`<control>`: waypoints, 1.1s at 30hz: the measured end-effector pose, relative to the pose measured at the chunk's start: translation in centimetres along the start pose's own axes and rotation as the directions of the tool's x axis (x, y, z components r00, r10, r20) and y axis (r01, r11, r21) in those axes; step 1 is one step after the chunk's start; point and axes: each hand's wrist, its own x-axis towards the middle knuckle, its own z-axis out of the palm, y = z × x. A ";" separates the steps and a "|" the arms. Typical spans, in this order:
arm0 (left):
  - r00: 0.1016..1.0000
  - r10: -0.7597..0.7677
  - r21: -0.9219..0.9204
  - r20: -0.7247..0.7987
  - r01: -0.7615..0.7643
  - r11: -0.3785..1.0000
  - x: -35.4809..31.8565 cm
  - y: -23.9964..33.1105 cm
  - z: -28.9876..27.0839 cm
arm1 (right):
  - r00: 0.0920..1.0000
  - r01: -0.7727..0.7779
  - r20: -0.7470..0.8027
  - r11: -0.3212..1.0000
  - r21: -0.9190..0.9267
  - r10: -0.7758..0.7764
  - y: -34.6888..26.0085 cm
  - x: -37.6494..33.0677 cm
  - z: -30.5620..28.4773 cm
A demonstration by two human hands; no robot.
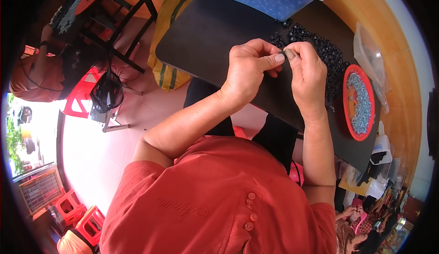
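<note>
Over the dark table, my left hand (249, 68) and my right hand (308, 78) meet at their fingertips. Both are closed in a pinch, thumb against forefinger. Whatever lies between the tips is too small and covered to name; only a dark speck shows there. The right thumb's end looks brownish and dark, as if wrapped or stained. Just beyond the fingers spreads a heap of small black parts (331, 55). Right of it a red oval tray (372, 99) holds many tiny silvery pieces (363, 110).
A translucent blue bin (265, 0) stands on the far side of the black table (201, 29). A yellow sack (169, 71) lies beyond the table's left edge. Clear plastic (370, 59) leans by the wall. Other people sit at the far left and lower right.
</note>
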 end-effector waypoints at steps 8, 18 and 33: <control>0.997 -0.076 -0.330 0.029 0.082 0.941 0.3 0.6 -0.3 | 1.000 -0.022 0.019 0.986 0.168 0.019 -0.7 0.4 -0.4; 0.990 -0.076 -0.318 0.117 0.110 0.942 0.3 0.4 -0.9 | 0.985 0.140 -0.100 0.990 -0.029 -0.142 -0.5 -0.1 0.8; 0.983 -0.099 -0.293 0.154 0.141 0.946 0.0 0.8 -0.9 | 0.998 0.053 -0.038 0.996 0.074 -0.050 -1.2 -0.1 0.4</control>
